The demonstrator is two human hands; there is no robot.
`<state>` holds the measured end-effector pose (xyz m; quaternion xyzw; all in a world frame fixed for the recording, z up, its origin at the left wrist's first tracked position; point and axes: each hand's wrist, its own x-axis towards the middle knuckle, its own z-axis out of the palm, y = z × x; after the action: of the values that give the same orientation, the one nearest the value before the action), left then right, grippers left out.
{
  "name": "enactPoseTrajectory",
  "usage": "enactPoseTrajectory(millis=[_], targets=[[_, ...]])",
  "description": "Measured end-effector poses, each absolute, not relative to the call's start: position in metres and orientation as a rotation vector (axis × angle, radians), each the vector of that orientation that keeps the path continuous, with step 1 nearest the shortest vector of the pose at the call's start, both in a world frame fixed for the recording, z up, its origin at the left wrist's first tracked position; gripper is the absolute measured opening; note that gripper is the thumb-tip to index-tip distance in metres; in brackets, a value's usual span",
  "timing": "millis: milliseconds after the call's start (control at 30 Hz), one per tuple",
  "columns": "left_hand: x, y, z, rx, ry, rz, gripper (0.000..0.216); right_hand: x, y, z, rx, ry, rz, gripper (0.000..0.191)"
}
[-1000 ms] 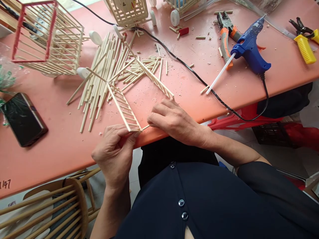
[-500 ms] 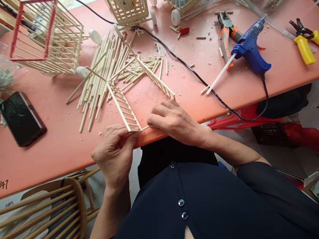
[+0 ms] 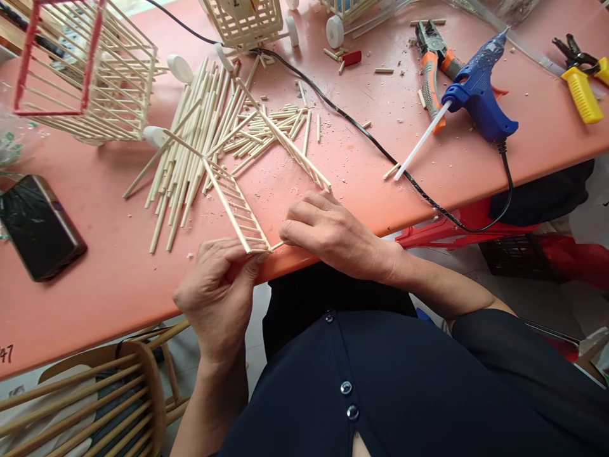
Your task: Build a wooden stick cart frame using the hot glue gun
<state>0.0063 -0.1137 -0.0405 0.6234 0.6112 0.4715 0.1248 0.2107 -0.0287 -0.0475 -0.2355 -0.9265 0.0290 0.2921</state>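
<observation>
Across a pink bench (image 3: 121, 282), loose sticks (image 3: 182, 162) are lying in piles. At its near edge, I am holding a slatted stick frame (image 3: 227, 206), left hand (image 3: 216, 285) pinching one corner, right hand (image 3: 328, 233) pinching a thin crosspiece (image 3: 277, 245), each grip closed.

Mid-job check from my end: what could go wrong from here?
The left hand and right hand hold the thin stick frame at its near end; uneven pressure might crack a joint.
Its far end reaches over the loose stick pile, so a shift might disturb that.
The glue gun has its cord hanging past the edge of the table; a snag could drag it.
</observation>
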Motion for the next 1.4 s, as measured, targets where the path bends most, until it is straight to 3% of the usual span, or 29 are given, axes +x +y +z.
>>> enactPoseTrajectory(millis=[1400], targets=[[0.0045, -0.1152, -0.0408, 1.738, 1.748, 1.374, 0.007, 0.2100, -0.0289, -0.0468, -0.661, -2.445, 0.073, 0.029]])
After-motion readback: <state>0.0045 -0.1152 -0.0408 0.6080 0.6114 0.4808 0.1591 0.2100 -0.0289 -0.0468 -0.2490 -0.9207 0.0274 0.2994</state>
